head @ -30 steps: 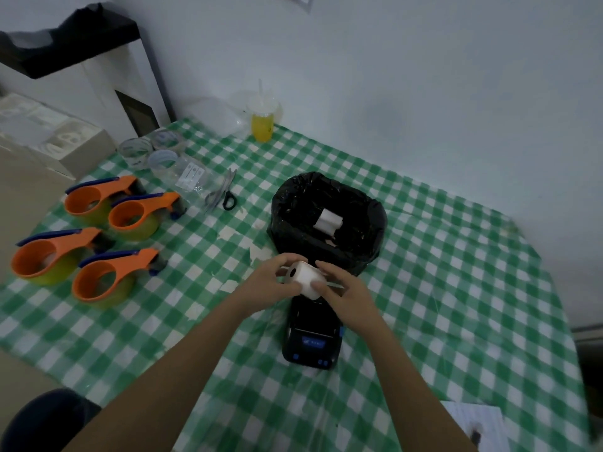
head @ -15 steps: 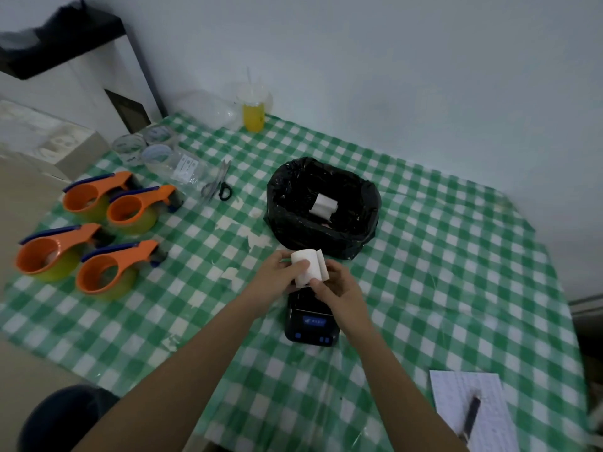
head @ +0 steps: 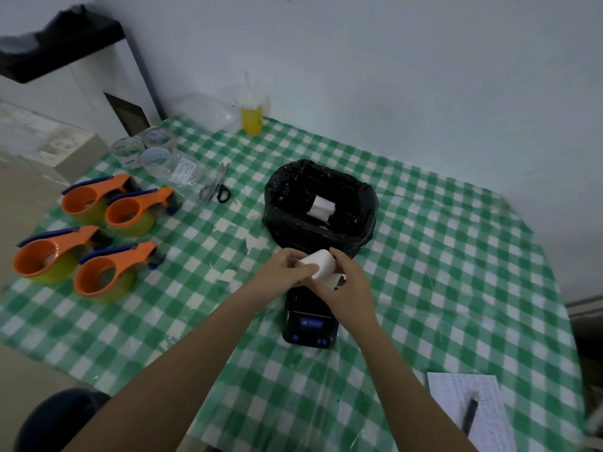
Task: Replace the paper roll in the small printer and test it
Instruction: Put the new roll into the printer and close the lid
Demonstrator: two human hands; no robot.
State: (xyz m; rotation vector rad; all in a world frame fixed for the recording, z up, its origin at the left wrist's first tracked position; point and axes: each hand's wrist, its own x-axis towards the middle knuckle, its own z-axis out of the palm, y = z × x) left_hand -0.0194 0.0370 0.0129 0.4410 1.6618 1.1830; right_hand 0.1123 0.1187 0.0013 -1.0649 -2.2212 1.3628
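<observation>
White paper roll (head: pixel 321 265) sits gripped between my left hand (head: pixel 284 272) and right hand (head: pixel 350 288) above the small black printer (head: pixel 308 324); its blue screen text is unreadable

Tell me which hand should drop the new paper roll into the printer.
Probably the right hand: it hangs directly over the printer, gripping the paper roll; the left hand pinches its far end, off to the side.
</observation>
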